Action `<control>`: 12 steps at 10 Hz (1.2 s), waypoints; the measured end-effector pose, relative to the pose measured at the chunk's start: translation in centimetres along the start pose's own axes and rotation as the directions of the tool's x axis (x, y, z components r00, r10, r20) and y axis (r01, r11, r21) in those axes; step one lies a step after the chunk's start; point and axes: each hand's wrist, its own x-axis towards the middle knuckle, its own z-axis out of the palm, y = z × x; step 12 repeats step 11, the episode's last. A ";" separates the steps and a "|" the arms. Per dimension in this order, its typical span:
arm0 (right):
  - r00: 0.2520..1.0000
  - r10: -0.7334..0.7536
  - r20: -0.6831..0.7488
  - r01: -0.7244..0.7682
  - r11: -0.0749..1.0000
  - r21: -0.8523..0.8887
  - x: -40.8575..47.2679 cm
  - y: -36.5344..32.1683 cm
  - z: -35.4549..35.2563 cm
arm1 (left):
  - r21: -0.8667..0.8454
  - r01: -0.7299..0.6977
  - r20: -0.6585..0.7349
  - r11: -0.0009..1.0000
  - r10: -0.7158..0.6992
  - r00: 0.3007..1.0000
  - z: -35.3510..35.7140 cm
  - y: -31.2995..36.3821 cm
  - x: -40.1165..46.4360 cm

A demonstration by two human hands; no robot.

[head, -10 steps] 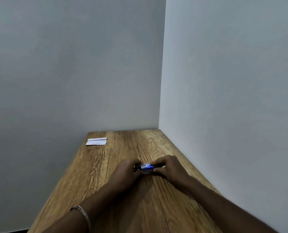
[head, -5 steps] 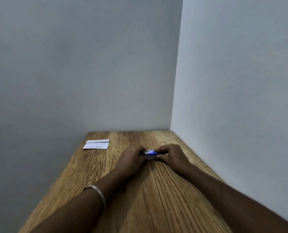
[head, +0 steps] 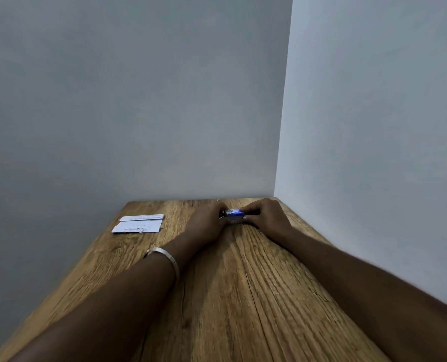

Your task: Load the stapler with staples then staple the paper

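A small blue and dark stapler (head: pixel 233 215) lies low on the wooden table (head: pixel 217 296) near its far right corner, mostly hidden by my hands. My left hand (head: pixel 208 224) grips its left end and my right hand (head: pixel 265 218) grips its right end, fingers curled around it. Whether the stapler is open is hidden. Two white slips of paper (head: pixel 139 223) lie side by side at the far left of the table, apart from both hands. No loose staples are visible.
Grey walls close off the table at the back and along the right side. The table's left edge (head: pixel 68 278) drops off to a grey floor. A metal bangle (head: pixel 165 257) sits on my left wrist.
Both hands with the stapler have slid away from me toward the table's far right corner. The papers have not moved on the table.
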 end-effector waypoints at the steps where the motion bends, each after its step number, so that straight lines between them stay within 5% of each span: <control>1: 1.000 0.003 -0.008 -0.003 1.000 -0.001 1.0 0.4 0.3 | -0.009 0.020 -0.018 1.000 -0.020 1.000 0.6 -0.4 1.1; 7: 0.999 -0.012 -0.040 0.012 1.000 -0.014 0.9 0.8 0.7 | -0.010 0.065 -0.023 0.998 -0.065 0.998 1.1 -0.9 1.1; 12: 0.998 0.013 0.067 0.005 0.963 -0.268 -5.9 -2.7 -0.2 | 0.094 0.146 -0.007 0.985 -0.146 0.989 -1.5 1.7 -6.4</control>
